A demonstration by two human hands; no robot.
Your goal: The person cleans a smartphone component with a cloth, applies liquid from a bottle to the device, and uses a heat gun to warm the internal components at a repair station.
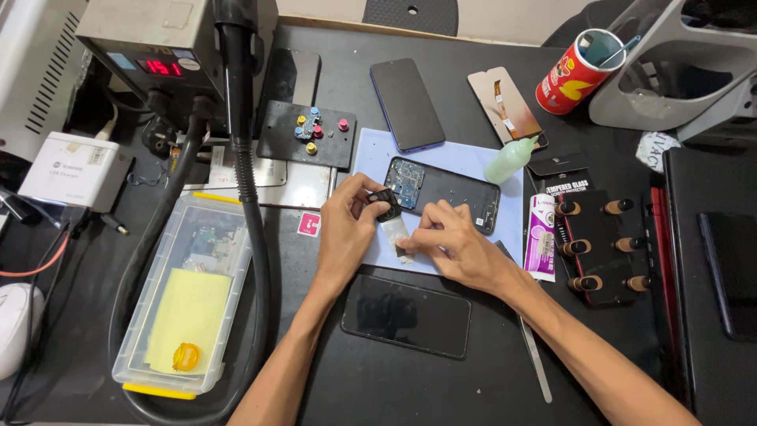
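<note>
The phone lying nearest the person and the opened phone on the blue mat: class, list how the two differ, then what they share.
The near phone shows an unbroken dark glass face; the opened phone shows a blue circuit board and bare insides. The near phone lies on the black table; the opened phone lies on the blue mat. The near phone lies untouched; the opened phone is just beyond both hands. Both lie flat and are dark rectangles.

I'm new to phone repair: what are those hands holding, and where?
The left hand pinches a small black part by its edge; the right hand presses its pale strip.
</note>
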